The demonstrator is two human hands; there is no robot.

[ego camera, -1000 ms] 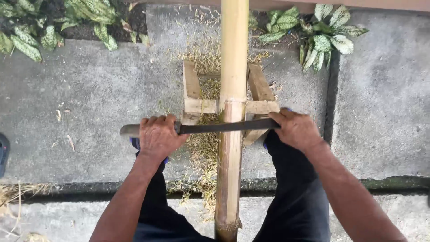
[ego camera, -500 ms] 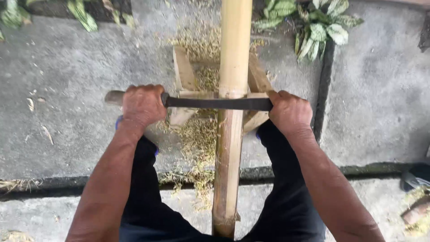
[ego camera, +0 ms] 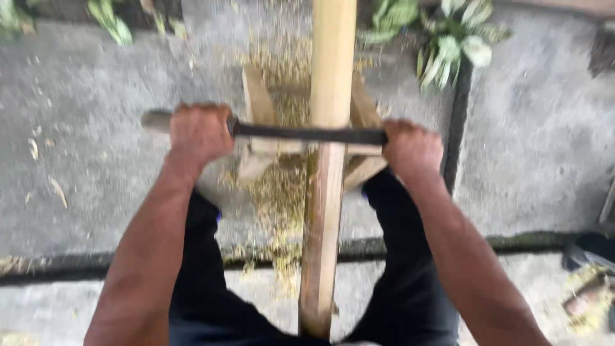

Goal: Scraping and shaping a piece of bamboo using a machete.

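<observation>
Change: blade [ego camera: 307, 134] sits nearer me on the pole than a sec ago, w/ both fists pulled back toward my body; view also shifted, plants now at the very top edge. Means a scraping stroke down the pole is underway, judging by that.
Left hand [ego camera: 200, 131]: fully closed round the blade's handle end, knuckles up, stub of handle sticking out past it to the left.
Right hand [ego camera: 413, 148]: fully closed on the far end of the blade, just right of the pole.
Bamboo pole [ego camera: 330, 166]: runs from top edge of view down between my knees, resting on the wooden stand [ego camera: 259, 122]; round, smooth, pale yellow-tan, a node ring approx where the blade crosses.
Blade: long, thin, dark metal, lying straight across the pole, touching it.
Stand: rough pale timber, two slanted legs + a crossbar, either side of pole.
Shavings [ego camera: 278, 198]: fine, stringy, yellow-green, heaped under stand on the floor.
Floor [ego camera: 96, 166]: grey concrete, rough, w/ a dark groove across near my legs.
Plants [ego camera: 448, 45]: green-white leaves, top right, blurry.
</observation>
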